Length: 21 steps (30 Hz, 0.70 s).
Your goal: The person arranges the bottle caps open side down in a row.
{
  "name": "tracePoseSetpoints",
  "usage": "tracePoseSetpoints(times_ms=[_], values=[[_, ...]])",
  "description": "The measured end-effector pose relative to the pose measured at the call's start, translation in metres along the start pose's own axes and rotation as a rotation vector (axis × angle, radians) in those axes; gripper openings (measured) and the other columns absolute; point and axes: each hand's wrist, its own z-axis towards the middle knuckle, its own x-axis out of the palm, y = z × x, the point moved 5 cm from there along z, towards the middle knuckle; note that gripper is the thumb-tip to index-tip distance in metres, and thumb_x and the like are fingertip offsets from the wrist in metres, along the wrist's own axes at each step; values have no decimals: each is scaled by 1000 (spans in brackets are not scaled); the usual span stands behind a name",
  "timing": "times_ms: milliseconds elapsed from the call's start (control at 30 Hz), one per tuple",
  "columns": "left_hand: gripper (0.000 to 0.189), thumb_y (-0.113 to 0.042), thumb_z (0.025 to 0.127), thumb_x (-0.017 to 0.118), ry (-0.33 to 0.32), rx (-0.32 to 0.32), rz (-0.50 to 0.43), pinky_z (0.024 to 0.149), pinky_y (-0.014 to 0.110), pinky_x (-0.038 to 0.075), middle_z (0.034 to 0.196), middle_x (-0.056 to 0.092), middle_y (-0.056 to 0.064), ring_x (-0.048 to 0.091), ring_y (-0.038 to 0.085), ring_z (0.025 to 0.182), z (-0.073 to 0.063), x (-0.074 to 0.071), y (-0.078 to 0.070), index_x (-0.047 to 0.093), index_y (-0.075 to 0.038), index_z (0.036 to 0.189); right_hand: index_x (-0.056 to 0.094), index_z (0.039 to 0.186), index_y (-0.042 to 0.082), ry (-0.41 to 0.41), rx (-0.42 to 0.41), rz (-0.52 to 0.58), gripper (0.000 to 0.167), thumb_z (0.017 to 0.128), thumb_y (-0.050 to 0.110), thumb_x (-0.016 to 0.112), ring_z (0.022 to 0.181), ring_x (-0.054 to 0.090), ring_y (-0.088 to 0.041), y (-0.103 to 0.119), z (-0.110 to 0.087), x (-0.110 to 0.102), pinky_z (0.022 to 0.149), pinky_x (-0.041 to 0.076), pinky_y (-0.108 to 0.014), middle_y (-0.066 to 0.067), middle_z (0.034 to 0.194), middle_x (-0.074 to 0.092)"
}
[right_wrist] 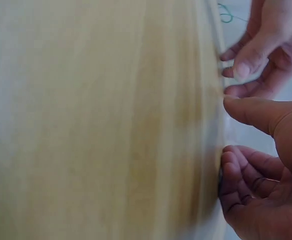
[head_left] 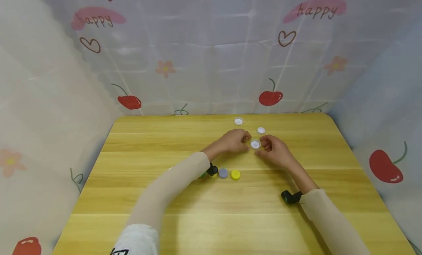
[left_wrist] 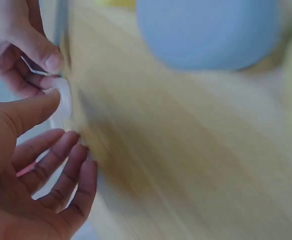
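Note:
A white round cap (head_left: 255, 144) with a raised rim lies on the table between my two hands. To its left is my left hand (head_left: 234, 140), fingers loosely bent and thumb apart from them; in the left wrist view the thumb overlaps the white cap (left_wrist: 63, 102). My right hand (head_left: 274, 151) is on the cap's other side. Its thumb and fingertips are spread close to the rim, and in the right wrist view a gap shows between thumb and curved fingers. Whether any fingertip touches the cap is hard to tell.
Two more white caps, one farther back (head_left: 239, 121) and one nearer (head_left: 261, 130), lie behind the hands. A blue-grey cap (head_left: 223, 173) and a yellow cap (head_left: 235, 174) lie beside the left forearm, which partly hides other caps. Patterned curtains surround the wooden table (head_left: 237, 225).

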Motion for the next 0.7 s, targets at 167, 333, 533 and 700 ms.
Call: tracePoseSetpoints(times_ms=[167,333,533,700], values=[[48,-32,96,83,-42,-9,74,92,32,57,121,73,-2,67,13,107,15,-1,0,70,-19,141,62,137,-1,-6,-11,10,48,97,19,80,99,62,-27,-3,7,3,87,51,-33,-17,114,68],[41,-31,95,83,-51,-13,94,82,33,57,114,73,-3,67,13,99,19,-1,-2,74,-22,134,63,134,0,-5,-12,29,44,98,18,79,97,61,-25,-4,11,7,83,49,-27,-18,114,70],[31,-27,96,84,-87,-14,78,80,31,56,109,74,-4,66,12,95,18,3,-3,79,-22,126,66,128,1,-11,0,33,37,97,18,80,96,61,-25,-2,10,8,82,50,-27,-18,113,71],[31,-27,96,83,-84,-6,64,83,31,57,110,77,-3,67,13,97,14,3,-1,79,-21,127,68,128,0,-1,-10,26,38,98,20,80,96,63,-26,1,9,7,84,51,-30,-18,114,71]])
